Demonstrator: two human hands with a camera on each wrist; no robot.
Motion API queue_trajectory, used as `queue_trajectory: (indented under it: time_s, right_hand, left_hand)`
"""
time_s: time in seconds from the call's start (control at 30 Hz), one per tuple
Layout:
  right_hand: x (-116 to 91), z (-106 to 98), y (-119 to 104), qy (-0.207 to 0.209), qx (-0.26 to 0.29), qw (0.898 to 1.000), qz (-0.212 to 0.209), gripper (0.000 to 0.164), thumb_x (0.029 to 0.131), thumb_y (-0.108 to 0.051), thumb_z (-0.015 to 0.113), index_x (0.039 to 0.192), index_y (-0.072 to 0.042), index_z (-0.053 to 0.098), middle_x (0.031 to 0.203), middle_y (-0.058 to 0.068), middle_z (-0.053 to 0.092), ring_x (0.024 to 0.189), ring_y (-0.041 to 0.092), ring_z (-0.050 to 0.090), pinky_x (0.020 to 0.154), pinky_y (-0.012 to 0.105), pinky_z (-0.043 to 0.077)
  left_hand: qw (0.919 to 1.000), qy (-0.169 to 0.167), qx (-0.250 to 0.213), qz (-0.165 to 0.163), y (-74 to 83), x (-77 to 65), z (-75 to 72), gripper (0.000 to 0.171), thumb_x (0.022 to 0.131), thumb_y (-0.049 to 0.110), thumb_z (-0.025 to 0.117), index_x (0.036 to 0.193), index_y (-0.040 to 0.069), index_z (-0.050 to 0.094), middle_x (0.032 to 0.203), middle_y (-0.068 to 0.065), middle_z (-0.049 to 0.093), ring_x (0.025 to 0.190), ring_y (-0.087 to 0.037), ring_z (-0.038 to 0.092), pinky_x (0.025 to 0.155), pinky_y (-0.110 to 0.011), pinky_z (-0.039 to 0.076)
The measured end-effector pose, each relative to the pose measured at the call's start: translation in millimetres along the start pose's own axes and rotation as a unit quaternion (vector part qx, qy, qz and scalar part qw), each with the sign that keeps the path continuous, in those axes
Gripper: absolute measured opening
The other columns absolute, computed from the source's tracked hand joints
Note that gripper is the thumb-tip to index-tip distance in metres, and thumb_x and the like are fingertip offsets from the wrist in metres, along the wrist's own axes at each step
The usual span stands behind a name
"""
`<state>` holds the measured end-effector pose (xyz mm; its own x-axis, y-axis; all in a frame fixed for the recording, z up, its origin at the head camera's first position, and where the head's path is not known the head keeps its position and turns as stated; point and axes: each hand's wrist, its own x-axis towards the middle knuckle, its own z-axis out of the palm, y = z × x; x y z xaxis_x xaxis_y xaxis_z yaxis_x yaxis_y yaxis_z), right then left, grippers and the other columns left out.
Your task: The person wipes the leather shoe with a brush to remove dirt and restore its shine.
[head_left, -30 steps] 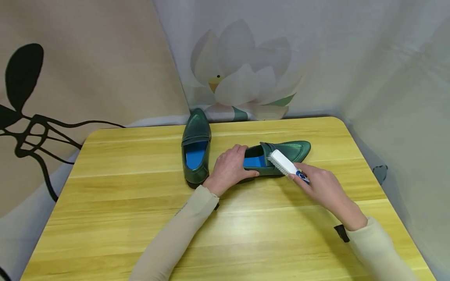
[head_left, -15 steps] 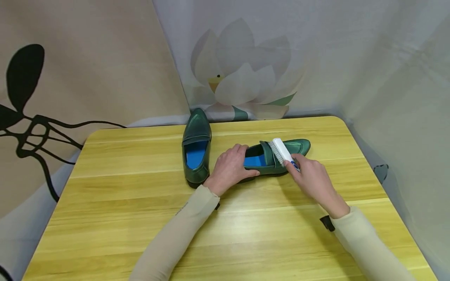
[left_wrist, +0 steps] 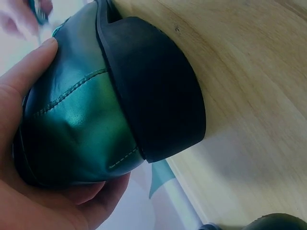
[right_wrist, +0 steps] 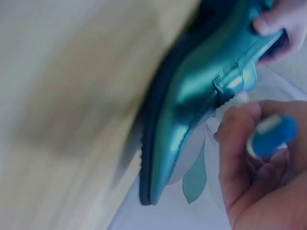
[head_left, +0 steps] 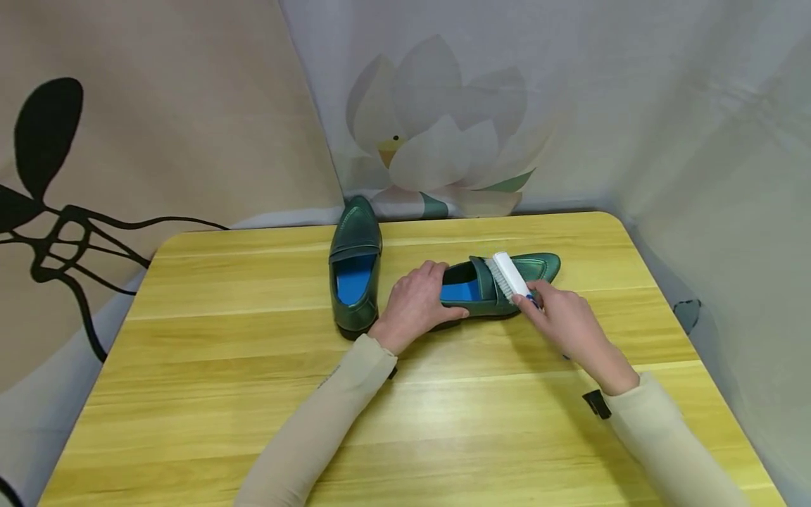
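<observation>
A dark green loafer with a blue insole lies on the wooden table, its pointed toe to the right. My left hand grips its heel end, and the left wrist view shows fingers and thumb around the green heel leather above the black heel block. In my right hand is a white brush with a blue handle end. Its pale bristles are at the strap across the loafer's upper. A matching loafer stands left of my left hand, toe pointing away.
The wooden table has its back edge close to a light curtain printed with a flower. More pale cloth hangs at the left and right sides. The second loafer's toe reaches past the table's back edge in the head view.
My right hand has moved the brush away from me and slightly left, up over the loafer's strap, then barely shifted. My left hand and both loafers have stayed in place.
</observation>
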<state>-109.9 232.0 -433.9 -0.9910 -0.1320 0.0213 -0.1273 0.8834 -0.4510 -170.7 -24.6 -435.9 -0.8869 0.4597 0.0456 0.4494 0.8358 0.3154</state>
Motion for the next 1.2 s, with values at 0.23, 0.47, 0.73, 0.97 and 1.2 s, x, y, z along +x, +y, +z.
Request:
queue_trajectory:
  time_s: [0.23, 0.47, 0.73, 0.97, 1.2]
  right_hand:
    - [-38.9, 10.1, 4.4, -0.003, 0.000, 1.000, -0.027, 0.041, 0.102, -0.026, 0.068, 0.123, 0.007, 0.056, 0.090, 0.019, 0.071, 0.055, 0.013, 0.053, 0.045, 0.029, 0.041]
    - [-22.9, 16.5, 3.0, 0.033, 0.016, 0.999, -0.021, 0.045, 0.105, -0.029, 0.063, 0.127, 0.010, 0.056, 0.080, 0.011, 0.066, 0.054, 0.015, 0.050, 0.047, 0.031, 0.041]
    - [28.3, 1.6, -9.9, 0.035, -0.004, 0.999, 0.002, 0.051, 0.108, -0.038, 0.055, 0.136, 0.005, 0.060, 0.077, 0.009, 0.062, 0.056, 0.021, 0.051, 0.047, 0.035, 0.040]
    - [53.5, -16.3, -11.0, -0.032, -0.045, 0.998, 0.009, 0.050, 0.110, -0.038, 0.051, 0.146, -0.005, 0.059, 0.072, 0.006, 0.052, 0.057, 0.023, 0.046, 0.050, 0.036, 0.035]
    - [27.3, -13.3, -1.0, -0.014, -0.026, 0.999, -0.013, 0.050, 0.109, -0.038, 0.053, 0.144, -0.002, 0.059, 0.088, 0.013, 0.067, 0.060, 0.022, 0.048, 0.052, 0.036, 0.036]
  left_hand:
    - [0.9999, 0.003, -0.011, -0.003, 0.6, 0.8, 1.0, 0.091, 0.079, 0.061, 0.084, 0.143, 0.002, 0.057, 0.133, -0.015, 0.063, 0.107, -0.030, 0.066, 0.092, -0.046, 0.057]
    - [1.0000, 0.008, -0.001, 0.002, -0.9, 0.0, 1.7, 0.090, 0.079, 0.062, 0.084, 0.142, 0.003, 0.058, 0.131, -0.014, 0.064, 0.105, -0.029, 0.067, 0.089, -0.046, 0.058]
    - [0.9999, 0.007, 0.013, 0.009, -0.3, 0.2, 1.9, 0.091, 0.080, 0.065, 0.081, 0.142, 0.003, 0.057, 0.131, -0.013, 0.064, 0.104, -0.028, 0.067, 0.088, -0.044, 0.058]
    - [1.0000, 0.003, 0.006, 0.004, 0.4, -0.4, 1.4, 0.090, 0.080, 0.064, 0.081, 0.143, 0.004, 0.057, 0.131, -0.013, 0.064, 0.104, -0.028, 0.066, 0.090, -0.045, 0.058]
    - [1.0000, 0.006, -0.001, 0.002, -0.1, -0.2, 2.0, 0.091, 0.079, 0.063, 0.083, 0.142, 0.004, 0.057, 0.130, -0.013, 0.064, 0.106, -0.029, 0.066, 0.090, -0.045, 0.057]
